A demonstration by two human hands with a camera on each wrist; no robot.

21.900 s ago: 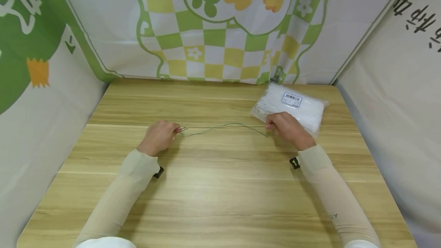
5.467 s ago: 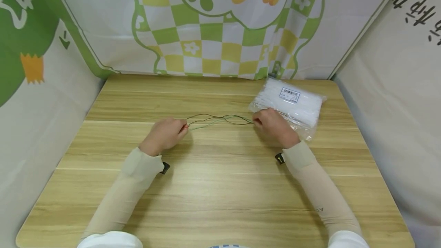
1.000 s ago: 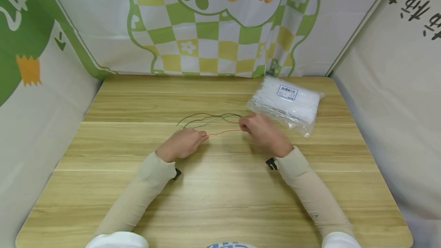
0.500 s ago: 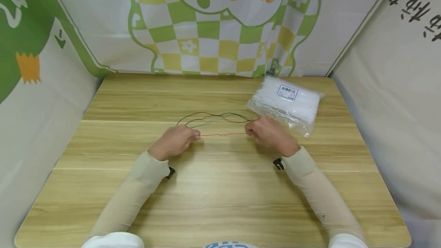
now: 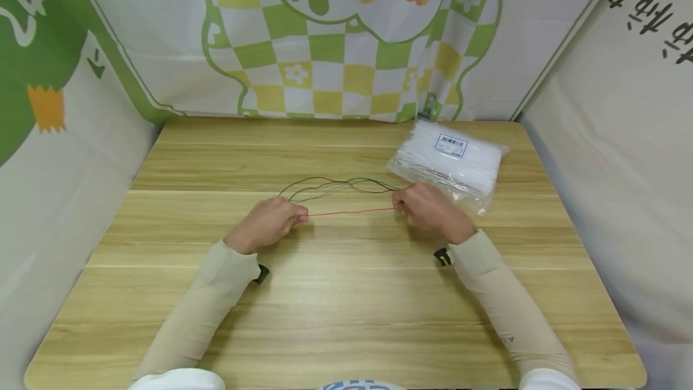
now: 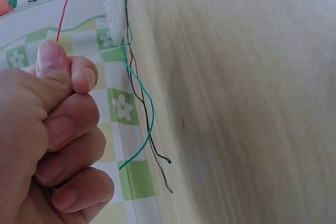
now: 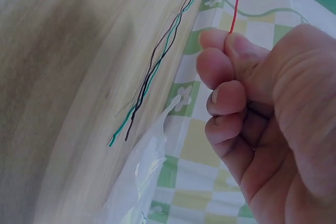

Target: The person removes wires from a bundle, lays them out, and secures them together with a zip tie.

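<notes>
A thin red wire (image 5: 352, 212) is stretched nearly straight between the two hands, with a small kink near its middle. My left hand (image 5: 267, 222) pinches its left end between thumb and index finger, the other fingers curled in. At the opposite end, my right hand (image 5: 430, 209) pinches the red wire with thumb and fingertips. Behind it on the table lie loose wavy wires: a green wire (image 6: 151, 106) and dark wires (image 6: 143, 109), their ends apart from the left fingers. In the right wrist view the ends of the green wire (image 7: 126, 123) and a black wire (image 7: 131, 124) lie close together.
A clear plastic bag of white strips (image 5: 471, 164) with a barcode label lies at the back right, just behind the right hand. The wooden table (image 5: 346, 318) has patterned fabric walls (image 5: 330, 65) at the back and sides.
Earlier the hands held a greenish wire, then several wires together. Since a second ago, the hands have moved apart, drawing the red wire straighter; the other wires stay behind on the table.
</notes>
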